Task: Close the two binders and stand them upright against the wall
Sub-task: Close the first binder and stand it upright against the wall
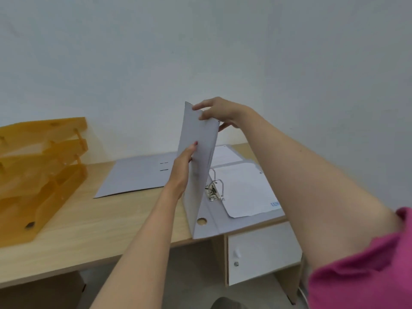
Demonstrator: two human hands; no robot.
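Pale wall (223, 52) fills the upper frame; below it, a light wood counter (89, 230) crosses the lower half. At left centre stands an amber three-tier tray rack (42, 175), its contents not discernible. At frame centre lie two grey binders. The far binder (138, 175) lies open and flat, just beside the wall. The near binder (223, 219) rests at the counter's front edge — paper sheets (245, 188) on its metal rings (215, 186), front cover (198, 157) raised almost upright. The right hand (223, 112) pinches the cover's top edge; the left hand (182, 168) presses flat, fingers extended, against the cover's outer face. Lower right: a white drawer (260, 253).
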